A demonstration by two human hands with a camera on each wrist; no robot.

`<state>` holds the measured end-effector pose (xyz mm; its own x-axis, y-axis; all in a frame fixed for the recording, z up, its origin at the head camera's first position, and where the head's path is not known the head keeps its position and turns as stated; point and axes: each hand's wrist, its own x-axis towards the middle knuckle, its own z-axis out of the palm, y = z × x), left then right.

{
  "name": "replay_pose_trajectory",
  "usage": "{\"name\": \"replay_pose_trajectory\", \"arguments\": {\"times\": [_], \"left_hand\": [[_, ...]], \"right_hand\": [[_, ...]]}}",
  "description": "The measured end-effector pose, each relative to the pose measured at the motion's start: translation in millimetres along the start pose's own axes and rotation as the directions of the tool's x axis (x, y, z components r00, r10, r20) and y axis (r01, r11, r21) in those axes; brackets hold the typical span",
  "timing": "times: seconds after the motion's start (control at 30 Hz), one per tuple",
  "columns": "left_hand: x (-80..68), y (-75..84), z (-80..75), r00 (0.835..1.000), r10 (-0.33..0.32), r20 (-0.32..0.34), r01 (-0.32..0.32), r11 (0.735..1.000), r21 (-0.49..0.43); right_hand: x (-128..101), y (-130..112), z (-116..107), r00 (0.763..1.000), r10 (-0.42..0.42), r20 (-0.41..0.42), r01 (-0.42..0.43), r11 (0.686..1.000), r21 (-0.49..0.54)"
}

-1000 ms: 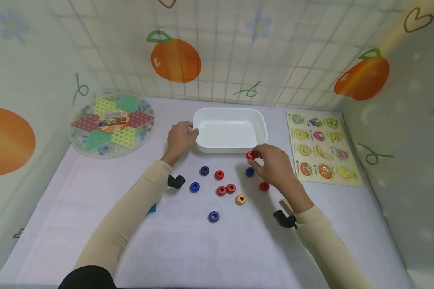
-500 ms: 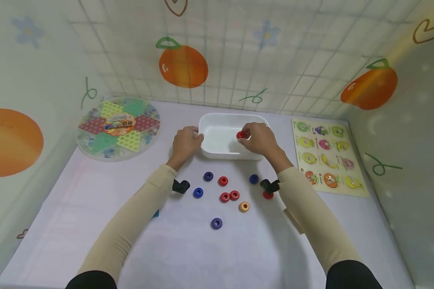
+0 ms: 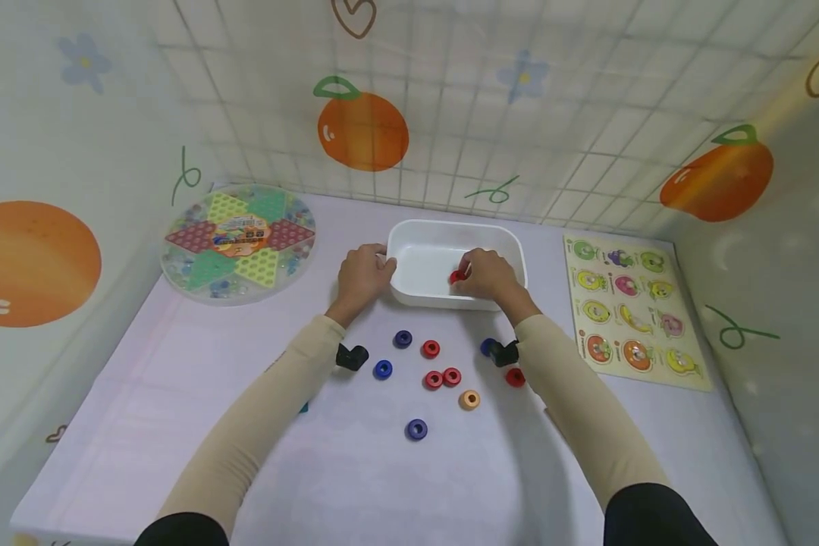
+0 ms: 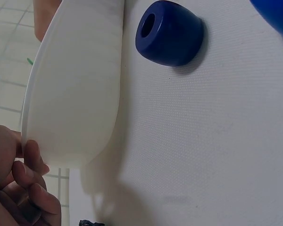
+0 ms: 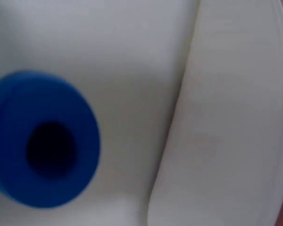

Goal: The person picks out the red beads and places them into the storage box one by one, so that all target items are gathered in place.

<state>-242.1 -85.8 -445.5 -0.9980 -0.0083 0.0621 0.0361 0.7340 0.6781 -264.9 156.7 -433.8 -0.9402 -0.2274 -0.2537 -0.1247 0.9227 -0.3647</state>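
Right hand pinches red ring low inside white tray, ring at the hand's 9 o'clock. Left hand grips tray's left rim at 9 o'clock.

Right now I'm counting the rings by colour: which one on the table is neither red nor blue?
The orange ring, with a pale centre. It lies right of the two touching red rings and above-right of the nearest blue ring; every other ring is red or blue.

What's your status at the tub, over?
Left hand grips white tub rim. Right hand holds red ring inside tub. Nothing blocking.
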Motion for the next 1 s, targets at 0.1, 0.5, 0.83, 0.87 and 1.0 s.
{"name": "replay_pose_trajectory", "arguments": {"times": [0.1, 0.5, 0.83, 0.87, 1.0], "left_hand": [[0.1, 0.2, 1.7, 1.000, 0.008, -0.004, -0.008, 1.000, -0.001], [0.5, 1.2, 1.0, 1.000, -0.002, -0.010, 0.001, 1.000, -0.024], [2.0, -3.6, 2.6, 1.000, -0.005, -0.028, 0.004, 0.999, -0.034], [2.1, -3.6, 3.0, 1.000, -0.002, -0.028, 0.001, 0.999, -0.035], [1.3, -3.1, 4.8, 1.000, 0.004, -0.027, -0.005, 0.999, -0.043]], "right_hand": [[-5, 1, -3, 1.000, 0.002, -0.021, -0.002, 1.000, -0.003], [-83, -6, -40, 0.968, -0.085, -0.236, 0.088, 0.996, 0.006], [-158, 27, -2, 0.982, 0.017, -0.190, -0.007, 0.998, 0.057], [-163, 31, 4, 0.982, 0.032, -0.185, -0.020, 0.998, 0.064], [-179, 43, 24, 0.983, 0.073, -0.166, -0.062, 0.995, 0.072]]}}
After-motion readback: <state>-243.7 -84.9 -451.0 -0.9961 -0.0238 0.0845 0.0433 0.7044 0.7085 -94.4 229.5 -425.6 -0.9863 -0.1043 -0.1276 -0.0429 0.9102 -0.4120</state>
